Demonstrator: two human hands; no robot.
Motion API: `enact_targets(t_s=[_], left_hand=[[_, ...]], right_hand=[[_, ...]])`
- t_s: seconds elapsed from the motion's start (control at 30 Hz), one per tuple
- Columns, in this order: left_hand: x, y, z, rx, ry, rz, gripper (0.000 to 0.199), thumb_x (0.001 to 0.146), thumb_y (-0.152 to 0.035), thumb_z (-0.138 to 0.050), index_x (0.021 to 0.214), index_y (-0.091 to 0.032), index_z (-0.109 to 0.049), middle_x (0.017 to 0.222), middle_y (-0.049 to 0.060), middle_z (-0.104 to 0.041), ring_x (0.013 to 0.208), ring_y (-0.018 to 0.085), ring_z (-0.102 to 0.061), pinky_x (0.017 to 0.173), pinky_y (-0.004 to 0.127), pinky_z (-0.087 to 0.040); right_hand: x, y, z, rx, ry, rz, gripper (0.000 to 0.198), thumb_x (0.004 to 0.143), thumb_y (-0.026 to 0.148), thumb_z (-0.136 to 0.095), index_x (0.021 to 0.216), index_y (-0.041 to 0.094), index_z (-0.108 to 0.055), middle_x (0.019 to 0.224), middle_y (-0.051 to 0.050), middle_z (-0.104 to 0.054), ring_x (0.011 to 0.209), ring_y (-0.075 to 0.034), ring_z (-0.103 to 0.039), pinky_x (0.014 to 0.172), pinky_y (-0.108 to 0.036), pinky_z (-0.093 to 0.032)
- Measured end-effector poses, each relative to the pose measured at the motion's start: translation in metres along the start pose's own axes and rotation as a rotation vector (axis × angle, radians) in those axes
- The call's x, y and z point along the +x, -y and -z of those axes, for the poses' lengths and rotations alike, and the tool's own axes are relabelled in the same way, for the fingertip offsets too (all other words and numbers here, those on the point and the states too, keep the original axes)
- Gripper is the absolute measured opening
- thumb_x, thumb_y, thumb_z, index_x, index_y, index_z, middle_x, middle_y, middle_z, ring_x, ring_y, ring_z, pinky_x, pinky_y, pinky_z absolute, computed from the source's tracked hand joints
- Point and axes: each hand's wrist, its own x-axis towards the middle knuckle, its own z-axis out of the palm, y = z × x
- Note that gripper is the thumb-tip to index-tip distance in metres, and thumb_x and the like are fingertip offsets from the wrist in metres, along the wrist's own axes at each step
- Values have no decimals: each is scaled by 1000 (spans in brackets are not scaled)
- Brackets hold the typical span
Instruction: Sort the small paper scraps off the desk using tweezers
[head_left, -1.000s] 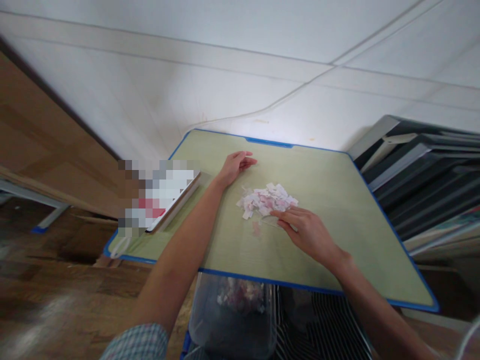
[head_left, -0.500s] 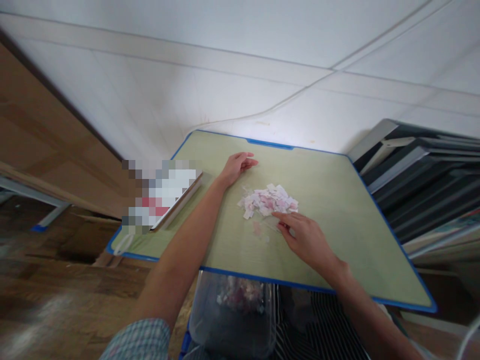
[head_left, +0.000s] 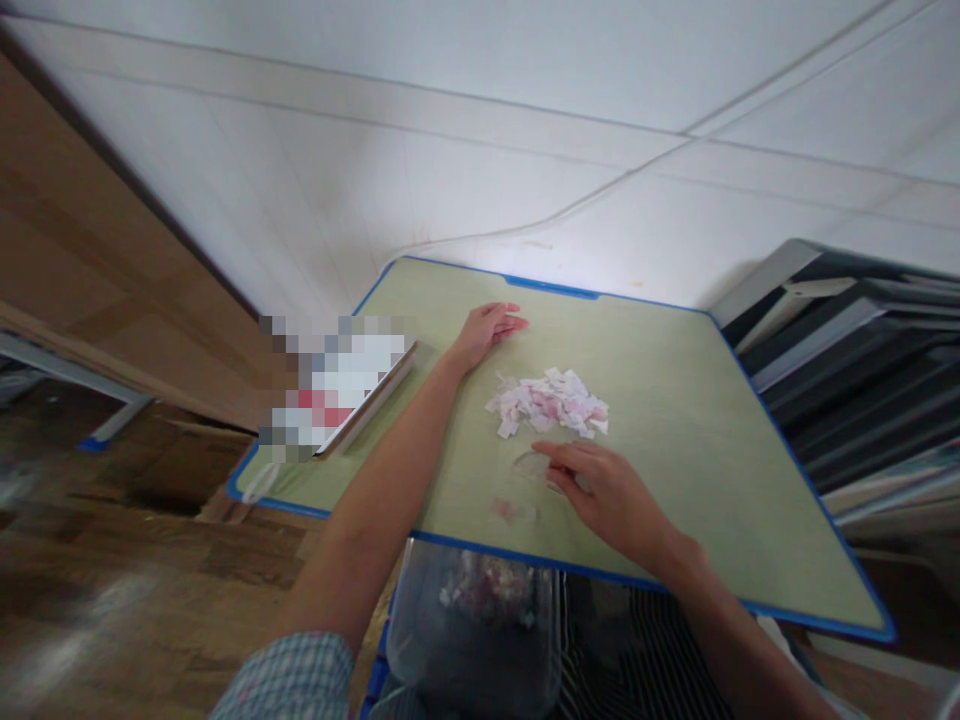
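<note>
My left hand (head_left: pixel 491 335) rests on its side on the pale green table (head_left: pixel 675 400), beyond the pile, its fingers loosely stretched out and holding nothing. Torn white and pinkish paper scraps (head_left: pixel 551 402) lie heaped in the middle. My right hand (head_left: pixel 592 485) is just on the near side of this heap, index finger pointing left. Between its index finger and thumb shows a thin clear piece of plastic (head_left: pixel 529 463), low over the tabletop. A small pinkish scrap (head_left: pixel 504 508) with a see-through bit beside it lies apart, nearer the table's front edge.
A flat white box (head_left: pixel 367 375), partly pixelated, lies at the table's left. Below the front edge stands a clear plastic bin (head_left: pixel 476 640) with crumpled bits inside. Dark panels (head_left: pixel 862 350) lean at the right. A white wall (head_left: pixel 480 190) borders the back; brown cardboard (head_left: pixel 127 250) stands left.
My right hand has drawn back from the heap towards me, and the clear plastic has moved with it. The pinkish scrap lies nearer the front edge. My left hand stays about where it was.
</note>
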Motion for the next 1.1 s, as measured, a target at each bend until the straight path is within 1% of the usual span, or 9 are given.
enact_targets(t_s=[0.07, 0.13, 0.3, 0.43, 0.53, 0.7, 0.9, 1.1], left_hand=[[0, 0, 0, -9, -4, -1, 19, 90, -20, -41, 85, -11, -58, 66, 4, -68, 70, 11, -65, 77, 23, -44], [-1, -1, -1, -11, -6, 1, 20, 90, -19, -41, 84, -11, -58, 66, 4, -68, 70, 11, -65, 78, 23, -45], [-4, -2, -3, -16, -3, 0, 21, 91, -19, -39, 84, -10, -57, 65, 4, -67, 69, 10, -65, 77, 23, -45], [-5, -3, -4, -17, -6, 3, 21, 91, -18, -39, 84, -10, -57, 65, 5, -67, 70, 10, -65, 78, 23, -45], [-5, -3, -4, -8, -12, 13, 22, 91, -19, -39, 84, -11, -58, 66, 5, -67, 71, 11, -65, 79, 24, -45], [-3, -2, -2, -1, 0, 4, 21, 91, -20, -39, 84, -12, -58, 67, 4, -68, 72, 10, -65, 78, 23, -45], [-5, -4, -3, 14, -13, 16, 22, 91, -20, -39, 83, -12, -58, 67, 4, -67, 71, 10, -65, 78, 23, -45], [-8, -6, -5, 6, -16, 11, 22, 91, -20, -39, 84, -11, -58, 67, 4, -67, 71, 11, -65, 79, 24, -45]], right_hand=[[3, -3, -1, 91, 30, -75, 31, 82, 9, -52, 109, 13, -65, 90, -8, -73, 80, -19, -67, 74, -31, -51], [5, -1, -4, 164, 74, -98, 31, 81, 8, -52, 108, 13, -66, 91, -8, -73, 78, -18, -67, 74, -31, -51], [8, 14, -9, 225, 173, -25, 31, 82, 10, -53, 109, 15, -65, 103, -9, -71, 90, -20, -66, 82, -35, -50], [6, 24, -10, 229, 258, 7, 31, 83, 11, -52, 111, 14, -65, 104, -9, -70, 92, -20, -65, 84, -34, -49], [3, 29, -11, 237, 296, 38, 32, 84, 10, -52, 113, 15, -64, 103, -9, -71, 92, -19, -65, 84, -33, -49], [-4, 32, -12, 227, 299, 65, 31, 87, 11, -50, 115, 15, -63, 103, -8, -70, 94, -19, -63, 85, -32, -48], [-9, 38, -2, 235, 340, 107, 31, 86, 11, -52, 116, 14, -62, 96, -8, -71, 88, -18, -64, 81, -29, -49], [-13, 39, -2, 275, 292, 14, 33, 79, 12, -64, 112, 15, -64, 82, -4, -72, 76, -15, -66, 75, -26, -50]])
